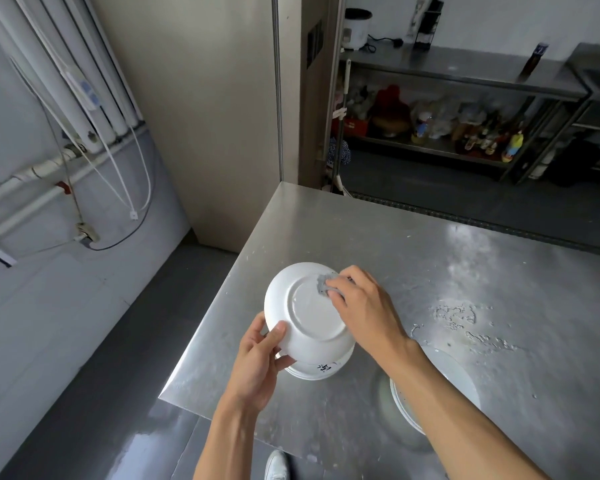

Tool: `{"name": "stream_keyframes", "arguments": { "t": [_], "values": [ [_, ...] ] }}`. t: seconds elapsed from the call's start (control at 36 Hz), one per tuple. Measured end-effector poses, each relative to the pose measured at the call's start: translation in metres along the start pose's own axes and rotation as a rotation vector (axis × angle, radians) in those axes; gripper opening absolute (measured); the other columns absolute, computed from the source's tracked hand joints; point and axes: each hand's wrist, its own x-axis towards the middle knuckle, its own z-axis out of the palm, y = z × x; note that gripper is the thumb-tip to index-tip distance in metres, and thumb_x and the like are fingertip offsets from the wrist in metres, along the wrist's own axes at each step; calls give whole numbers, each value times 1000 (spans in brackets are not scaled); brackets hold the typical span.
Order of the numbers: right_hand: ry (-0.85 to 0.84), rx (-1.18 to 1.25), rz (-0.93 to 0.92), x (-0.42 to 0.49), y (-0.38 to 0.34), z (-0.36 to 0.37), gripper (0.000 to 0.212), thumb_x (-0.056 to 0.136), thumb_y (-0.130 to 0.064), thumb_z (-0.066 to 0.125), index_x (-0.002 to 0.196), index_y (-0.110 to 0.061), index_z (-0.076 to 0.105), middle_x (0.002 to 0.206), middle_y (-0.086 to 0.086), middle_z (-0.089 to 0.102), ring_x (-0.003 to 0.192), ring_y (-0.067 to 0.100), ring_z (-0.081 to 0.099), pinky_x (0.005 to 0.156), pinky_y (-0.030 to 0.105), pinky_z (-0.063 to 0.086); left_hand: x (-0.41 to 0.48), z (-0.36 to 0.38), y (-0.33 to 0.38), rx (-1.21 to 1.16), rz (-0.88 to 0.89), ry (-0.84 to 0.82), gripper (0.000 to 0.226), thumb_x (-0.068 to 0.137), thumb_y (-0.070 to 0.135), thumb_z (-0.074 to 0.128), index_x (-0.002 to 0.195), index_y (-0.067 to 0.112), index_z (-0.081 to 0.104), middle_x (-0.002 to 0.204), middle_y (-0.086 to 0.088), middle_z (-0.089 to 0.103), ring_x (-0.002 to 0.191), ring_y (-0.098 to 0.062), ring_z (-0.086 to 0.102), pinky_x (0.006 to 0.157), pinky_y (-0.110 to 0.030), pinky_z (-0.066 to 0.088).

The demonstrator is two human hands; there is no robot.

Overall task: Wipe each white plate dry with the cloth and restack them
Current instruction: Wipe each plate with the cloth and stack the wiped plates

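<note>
Two hands on one upturned white plate (309, 317) above steel table (465, 271): left hand (257, 362) pinches rim at 8 o'clock, right hand (364, 306) clamps seemingly bunched grey cloth (323, 285) at 1 o'clock.

Your left grip (260, 355) pinches the plate (312, 306) rim, thumb on top, forearm rising from below, while your right grip (364, 306) angles in from the right, curled fingers (338, 281) pressing down on the cloth (324, 285).
</note>
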Motion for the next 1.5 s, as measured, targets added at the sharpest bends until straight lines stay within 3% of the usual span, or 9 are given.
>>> {"name": "stream_keyframes", "arguments": {
  "t": [0.14, 0.36, 0.61, 0.75, 0.92, 1.0, 1.14, 1.28, 1.5],
  "values": [
    [35, 21, -36, 9, -12, 2, 6, 89, -9, 70, 94, -10, 72, 92, 5, 61, 81, 29, 60, 61, 38, 54, -2, 11, 2, 41, 18, -30, 39, 90, 30, 74, 129, 26, 69, 124, -11, 73, 107, -26, 72, 80, -36, 61],
    [-82, 183, -231, 4, -29, 2, 15, 86, -8, 75, 98, -16, 77, 102, 2, 68, 88, 24, 66, 81, 30, 54, 4, 15, 5, -34, 76, 57, 30, 92, 24, 75, 121, 22, 73, 118, -13, 75, 99, -21, 73, 76, -35, 61],
    [-223, 190, -188, -13, -13, -3, 11, 91, -14, 70, 98, -16, 78, 103, 0, 65, 96, 21, 62, 85, 29, 52, -3, 7, 3, -82, 40, 113, 37, 90, 30, 70, 126, 23, 71, 120, -14, 75, 102, -25, 71, 79, -36, 62],
    [-149, 120, -56, -22, -3, -10, 10, 94, -13, 67, 99, -12, 75, 101, 3, 63, 91, 25, 60, 78, 38, 54, -5, 7, 2, -55, 28, 92, 31, 88, 25, 79, 119, 24, 73, 115, -11, 74, 96, -23, 72, 77, -38, 62],
    [-48, 72, 60, -11, -4, -17, 12, 96, -12, 64, 101, -7, 74, 95, 9, 60, 85, 31, 60, 73, 43, 53, -12, 20, 3, 57, 44, 13, 36, 89, 29, 73, 125, 27, 71, 122, -12, 73, 106, -27, 72, 78, -39, 62],
    [15, 128, 20, -4, -15, -17, 10, 93, -10, 68, 100, -7, 75, 94, 10, 63, 82, 31, 63, 72, 41, 55, -15, 27, 5, 85, 58, -15, 38, 90, 31, 74, 128, 28, 70, 124, -12, 73, 110, -27, 72, 83, -44, 62],
    [-10, 205, -152, -4, -28, -17, 15, 90, -10, 71, 103, -14, 76, 104, 3, 66, 86, 24, 66, 77, 35, 56, -16, 33, 7, 90, 70, 16, 34, 90, 32, 73, 124, 29, 71, 122, -11, 74, 108, -26, 70, 78, -35, 60],
    [156, 214, 20, 1, -25, -14, 17, 94, -10, 67, 109, -13, 75, 102, 4, 61, 89, 25, 64, 79, 38, 54, -21, 31, 11, 199, 104, -49, 33, 95, 34, 69, 128, 31, 71, 116, -11, 76, 108, -29, 73, 82, -39, 62],
    [-88, 254, -131, 0, -39, -12, 18, 94, -14, 64, 107, -24, 72, 107, -1, 54, 86, 15, 55, 80, 28, 49, -24, 34, 4, 201, 116, 1, 26, 107, 26, 60, 131, 30, 70, 120, -10, 76, 114, -29, 72, 84, -36, 62]
  ]
}}
